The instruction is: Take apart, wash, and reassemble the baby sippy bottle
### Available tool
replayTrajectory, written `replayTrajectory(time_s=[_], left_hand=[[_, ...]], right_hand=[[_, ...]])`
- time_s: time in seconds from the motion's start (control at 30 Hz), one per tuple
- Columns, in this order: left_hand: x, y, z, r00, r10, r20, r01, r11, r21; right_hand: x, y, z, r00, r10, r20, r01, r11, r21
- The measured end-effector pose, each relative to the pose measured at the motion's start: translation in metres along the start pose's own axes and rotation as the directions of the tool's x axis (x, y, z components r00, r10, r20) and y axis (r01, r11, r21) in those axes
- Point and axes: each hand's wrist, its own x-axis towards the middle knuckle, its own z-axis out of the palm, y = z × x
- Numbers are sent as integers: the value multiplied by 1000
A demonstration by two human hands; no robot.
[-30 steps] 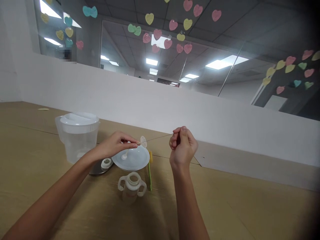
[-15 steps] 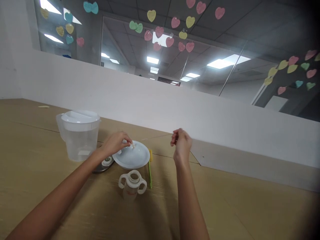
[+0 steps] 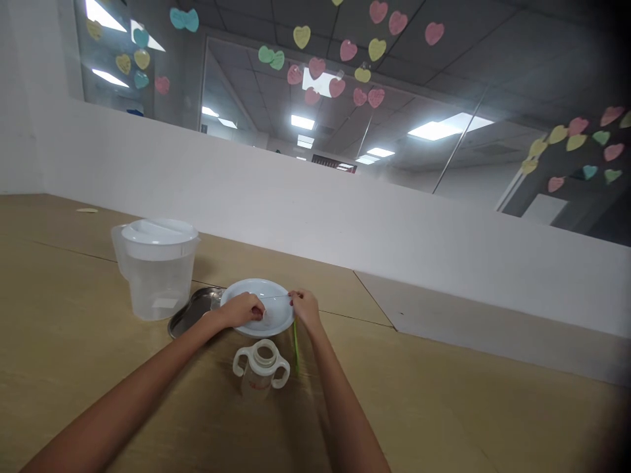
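A white bowl point(image 3: 256, 330) of shallow, wide shape lies under both of my hands. Over its left part, the fingers of my left hand point(image 3: 244, 310) pinch a small translucent piece point(image 3: 267, 318), too small to name. At the bowl's right rim my right hand point(image 3: 304, 306) is closed on the end of a thin wire-like rod point(image 3: 276, 297), which points left across the bowl. Closer to me stands a baby bottle point(image 3: 261, 368) with two handles, upright and without a lid. A green handle point(image 3: 296, 348) lies just right of the bowl, its far end hidden.
A clear pitcher point(image 3: 160, 282) with a white lid stands to the left. Between it and the bowl lies a metal tray point(image 3: 185, 322), partly behind my left forearm. A white wall point(image 3: 276, 197) runs along the table's back edge.
My right hand has come down and left to the bowl's rim, with the thin rod now over the bowl. My left hand has moved slightly lower and nearer, uncovering more of the metal tray.
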Motion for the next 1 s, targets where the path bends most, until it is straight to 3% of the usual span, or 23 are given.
replayTrajectory(time_s=[0.1, 0.3, 0.43, 0.57, 0.63, 0.73, 0.87, 1.0], left_hand=[[1, -3, -1, 1000, 14, -21, -16, 997, -81], [2, 6, -16, 982, -26, -189, 1, 992, -129], [-2, 29, -32, 955, -27, -294, -26, 984, -175], [-13, 59, -54, 942, 12, -337, -89, 973, -214], [-21, 72, -65, 941, 40, -335, -119, 969, -217], [-32, 88, -77, 955, 61, -292, -139, 957, -254], [-43, 101, -84, 988, 29, -155, -79, 941, -330], [-46, 106, -81, 995, 76, -61, -91, 948, -305]], right_hand=[[-3, 2, 4, 999, -34, -19, 32, 993, -110], [-7, 1, 1, 993, -112, -39, 104, 980, -170], [-7, -10, -10, 991, -123, -55, 117, 987, -107], [-21, -47, -34, 990, -139, -13, 139, 990, 36], [-36, -71, -51, 983, -183, 19, 179, 976, 125], [-67, -101, -77, 929, -360, 87, 322, 901, 289], [-101, -121, -98, 879, -451, 157, 457, 890, 0], [-113, -126, -100, 847, -449, 283, 506, 846, -171]])
